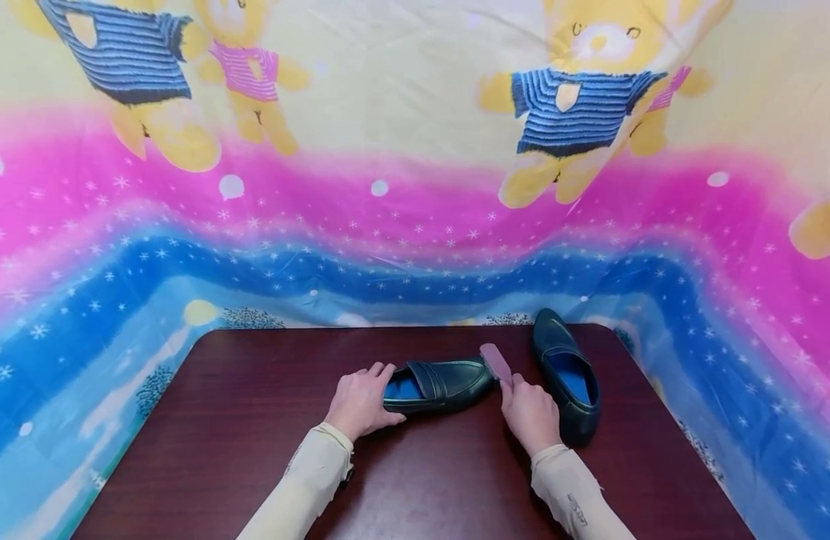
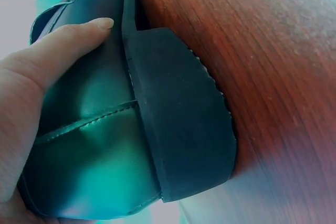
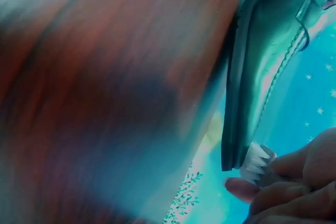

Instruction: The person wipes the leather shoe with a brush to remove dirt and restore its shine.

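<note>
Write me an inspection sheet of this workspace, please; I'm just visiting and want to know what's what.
Surface: table, dark reddish-brown, wood-grained.
Job's things: held shoe, dark, sole down, toe pointing right; brush, pink-backed with pale bristles against that toe; other shoe, dark with a blue insole, stands upright at the right, toe towards the far edge.
Clutter: nothing seen.
Grips: left grip, a bare hand, holds the held shoe at its heel end; right grip, also bare, holds the brush.
Cables: nothing seen.
Surroundings: cloth with bears and snowflakes, behind the table and along both sides.
</note>
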Available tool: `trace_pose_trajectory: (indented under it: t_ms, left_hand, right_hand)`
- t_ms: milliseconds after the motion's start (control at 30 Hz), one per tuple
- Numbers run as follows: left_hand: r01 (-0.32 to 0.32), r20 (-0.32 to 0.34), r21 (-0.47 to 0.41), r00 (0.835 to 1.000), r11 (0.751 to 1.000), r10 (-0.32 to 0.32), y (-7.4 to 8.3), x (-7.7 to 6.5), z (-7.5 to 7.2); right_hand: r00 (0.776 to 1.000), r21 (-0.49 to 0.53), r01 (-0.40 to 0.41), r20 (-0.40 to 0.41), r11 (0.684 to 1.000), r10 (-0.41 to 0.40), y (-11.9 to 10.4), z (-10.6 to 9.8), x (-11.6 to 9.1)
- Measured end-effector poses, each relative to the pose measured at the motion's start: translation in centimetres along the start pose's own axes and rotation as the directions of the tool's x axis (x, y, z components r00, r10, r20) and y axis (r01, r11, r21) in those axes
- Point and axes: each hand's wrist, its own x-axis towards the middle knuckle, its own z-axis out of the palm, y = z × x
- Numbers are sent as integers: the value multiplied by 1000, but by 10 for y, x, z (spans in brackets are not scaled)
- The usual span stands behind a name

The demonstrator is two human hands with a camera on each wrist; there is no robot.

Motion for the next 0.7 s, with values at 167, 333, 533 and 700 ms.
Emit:
trace_pose_trajectory:
  t_ms: [167,333,533,700]
  left_hand:
    - [-6,-12,12,1000,1000,6,3,-3,2]
    - [1,-35,16,999,1000,0,5,-3,2]
    - [-4,-49,15,999,1000,4,8,-3,2]
    - [-6,-64,36,998,999,8,10,-4,1]
  right_hand:
    - [997,114,37,68,993,-45,-19,-3,-5]
    - [986,241,70,128,968,-103,-47,0,-6]
    - [984,265,108,109,958,-141,-63,9,0]
    - [991,209,123,28,970,-132,-58,14,6]
